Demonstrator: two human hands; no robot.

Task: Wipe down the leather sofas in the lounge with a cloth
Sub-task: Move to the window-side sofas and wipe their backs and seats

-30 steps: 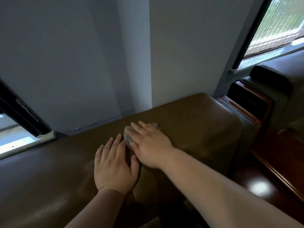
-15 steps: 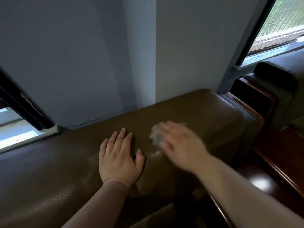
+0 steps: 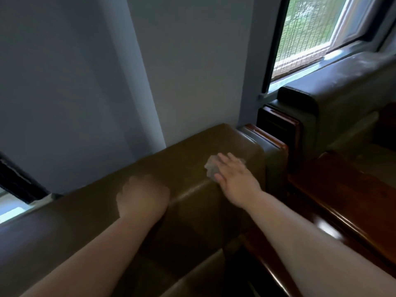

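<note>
Daylight shows through a window [image 3: 8, 207] at the left edge of the frame, and just right of it my left hand [image 3: 142, 197] rests on top of the brown leather sofa [image 3: 85, 211] back, too blurred for me to tell how its fingers lie. Right of centre, my right hand [image 3: 234, 175] lies flat with straight fingers pressing the pale cloth [image 3: 211, 169] onto the sofa's top near its end, and past it, toward the upper right, a second sofa [image 3: 342, 86] stands below another window [image 3: 308, 33].
</note>
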